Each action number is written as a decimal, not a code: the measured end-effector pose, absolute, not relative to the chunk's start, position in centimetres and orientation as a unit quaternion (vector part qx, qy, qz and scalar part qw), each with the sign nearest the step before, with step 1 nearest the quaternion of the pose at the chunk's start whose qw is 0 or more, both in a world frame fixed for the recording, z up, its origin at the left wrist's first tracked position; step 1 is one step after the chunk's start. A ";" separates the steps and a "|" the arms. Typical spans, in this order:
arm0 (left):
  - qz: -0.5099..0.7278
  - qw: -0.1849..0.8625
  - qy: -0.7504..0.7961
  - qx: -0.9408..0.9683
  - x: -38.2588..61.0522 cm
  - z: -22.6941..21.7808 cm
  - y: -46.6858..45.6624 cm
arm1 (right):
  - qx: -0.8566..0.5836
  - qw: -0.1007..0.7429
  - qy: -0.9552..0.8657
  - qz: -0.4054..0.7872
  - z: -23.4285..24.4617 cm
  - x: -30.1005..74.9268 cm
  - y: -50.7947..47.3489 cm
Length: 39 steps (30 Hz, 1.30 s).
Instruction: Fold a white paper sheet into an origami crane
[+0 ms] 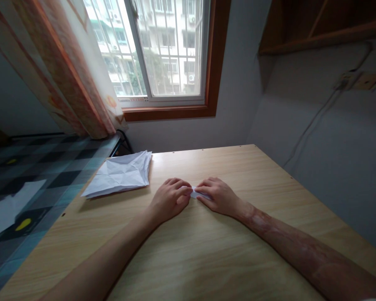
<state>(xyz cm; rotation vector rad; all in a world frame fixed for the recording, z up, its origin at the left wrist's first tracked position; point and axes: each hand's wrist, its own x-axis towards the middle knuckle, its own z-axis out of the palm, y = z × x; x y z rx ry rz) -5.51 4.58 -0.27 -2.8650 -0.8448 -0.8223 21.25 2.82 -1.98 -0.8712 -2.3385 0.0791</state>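
Observation:
A small folded piece of white paper [194, 193] lies low on the wooden table [175, 259], mostly covered by my fingers. My left hand [173, 196] closes over its left end, thumb and fingers pinched together. From the other side, my right hand [217, 195] grips the right end, with the thumb at the near edge and the fingers on top. Only a short strip of the paper shows between the two hands. To the left of my left hand, a stack of creased white paper sheets [120, 173] rests near the table's back left corner.
Left of the table is a bed with a checked cover [90, 156], and white paper [12, 209] lies on it. A curtain [72, 71] hangs beside the barred window [172, 54]. A shelf [326, 37] and a cable [313, 125] are on the right wall.

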 end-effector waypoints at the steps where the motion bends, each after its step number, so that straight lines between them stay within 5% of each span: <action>1: -0.268 0.029 -0.270 -0.924 -5.5 -0.4 4.6 | -0.334 0.321 -0.886 0.030 -2.1 21.2 2.9; 23: -0.279 -0.102 -0.272 -0.915 -5.4 -0.4 4.9 | -0.328 0.385 -0.855 0.114 -1.7 21.2 2.9; 39: -0.307 -0.172 -0.283 -0.892 -5.9 -0.6 5.5 | -0.281 0.308 -0.906 0.070 -1.0 21.5 2.5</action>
